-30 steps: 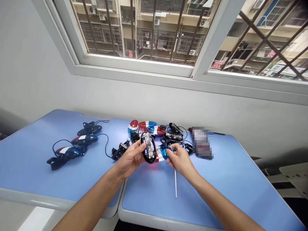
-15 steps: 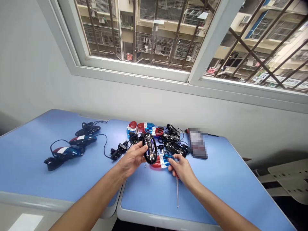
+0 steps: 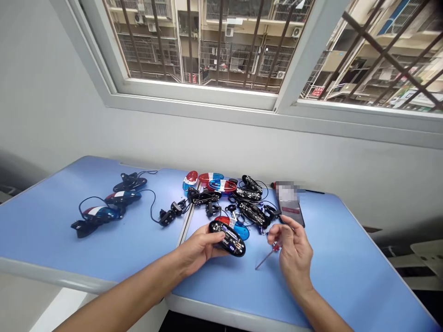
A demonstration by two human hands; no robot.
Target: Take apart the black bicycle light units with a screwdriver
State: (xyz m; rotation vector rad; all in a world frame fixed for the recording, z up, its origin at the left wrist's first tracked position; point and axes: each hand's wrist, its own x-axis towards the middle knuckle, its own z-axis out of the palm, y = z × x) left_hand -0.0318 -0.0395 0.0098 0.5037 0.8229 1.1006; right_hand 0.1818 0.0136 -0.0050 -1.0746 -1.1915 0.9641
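Observation:
My left hand [image 3: 200, 246] grips a black oval light housing [image 3: 235, 244] by its left end, thumb on top. The housing's open side faces up, showing batteries and metal contacts, and it lies tilted down to the right. My right hand [image 3: 296, 251] is curled around a red-handled screwdriver [image 3: 265, 260], its shaft slanting down to the left over the table; the handle is mostly hidden by the fingers. Just behind the housing lies a red, white and blue light cover [image 3: 243, 230], partly covered by it.
More open black housings [image 3: 254, 213] with cables and clamps crowd the table's back middle, beside coloured covers [image 3: 223, 186]. A phone [image 3: 292, 210] lies at the back right. On the left table are assembled lights [image 3: 100, 213] with cords. A seam [image 3: 187, 226] divides the tables.
My left hand has brought the housing lower and to the right, turning it from upright to tilted. My right hand has left the coloured cover and moved right with the screwdriver.

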